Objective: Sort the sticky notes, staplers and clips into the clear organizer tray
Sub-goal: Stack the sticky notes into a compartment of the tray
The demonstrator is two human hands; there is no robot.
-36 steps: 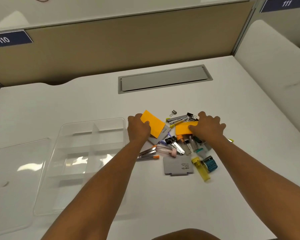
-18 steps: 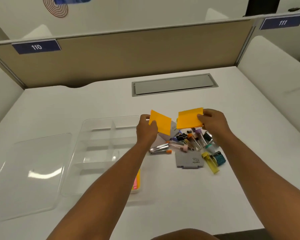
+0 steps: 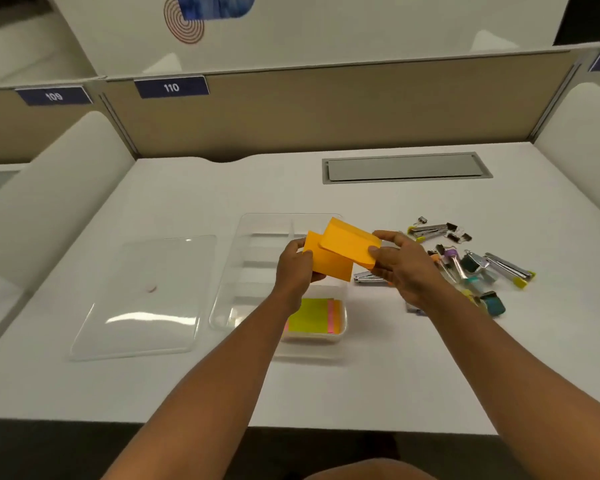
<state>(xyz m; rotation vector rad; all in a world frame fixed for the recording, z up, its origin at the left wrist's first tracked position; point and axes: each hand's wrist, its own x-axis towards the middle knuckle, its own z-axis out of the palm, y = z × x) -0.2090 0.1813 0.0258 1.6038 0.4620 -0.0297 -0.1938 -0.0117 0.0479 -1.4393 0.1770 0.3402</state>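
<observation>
My left hand [image 3: 296, 266] grips one orange sticky-note pad [image 3: 329, 266] and my right hand [image 3: 404, 263] pinches a second orange pad [image 3: 350, 242]. The two pads overlap, held above the right side of the clear organizer tray [image 3: 257, 237]. In the tray's near right compartment lie yellow-green, pink and orange sticky notes [image 3: 312, 317]. To the right on the desk is a pile of staplers [image 3: 428, 231] and binder clips [image 3: 459, 237]; another stapler [image 3: 368, 277] lies just beside the tray under my right hand.
The tray's clear lid [image 3: 142, 299] lies flat to the left of it. A grey cable hatch [image 3: 406, 167] is set in the desk behind. Beige partition panels close the back and white side panels flank the desk. The desk's front edge runs near my arms.
Both hands lifted the orange pads off the pile and carried them left over the tray, bringing them together until they overlap. My head turned left.
</observation>
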